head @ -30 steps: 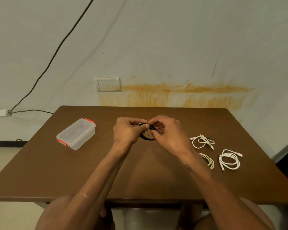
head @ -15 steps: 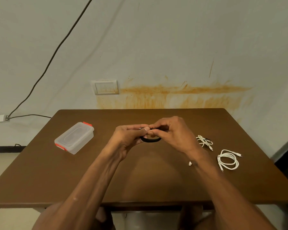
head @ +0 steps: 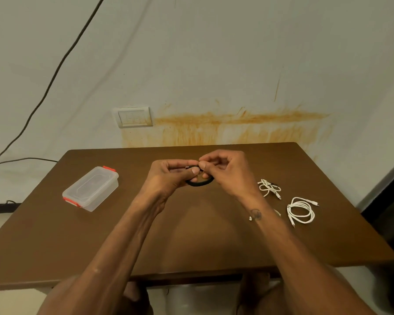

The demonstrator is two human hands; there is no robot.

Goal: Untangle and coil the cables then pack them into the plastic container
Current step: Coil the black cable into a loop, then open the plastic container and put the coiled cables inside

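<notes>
I have both hands raised over the middle of the worktop (head: 191, 235), fingertips meeting: my left hand (head: 168, 176) is curled shut with thumb and forefinger pinching the near-left side of the black cable (head: 199, 183), and my right hand (head: 228, 171) is closed on the same coil from the other side, fingers tucked through or over its top, though I cannot tell exactly how the loose end runs under them. The cable forms a small flat ring hanging just below my fingers, its wider span running left to right between the hands. What matters for the next move, as I judge it, is where the container (head: 91, 188) lies: well apart to the left on the worktop, lid on and red clips showing, its long axis slanting from near-left to far-right. My left hand is the nearer one to it, so that hand would likely have to let go and open the lid. To my right lie the white cables: a loose bundle (head: 268, 188) just beside my right wrist, a neater coil (head: 301, 211) farther out, and a third mostly hidden behind my right forearm. Compared with a moment ago, the hands sit in much the same place, the left thumb now rides over the ring, and the view has tipped slightly downward.
</notes>
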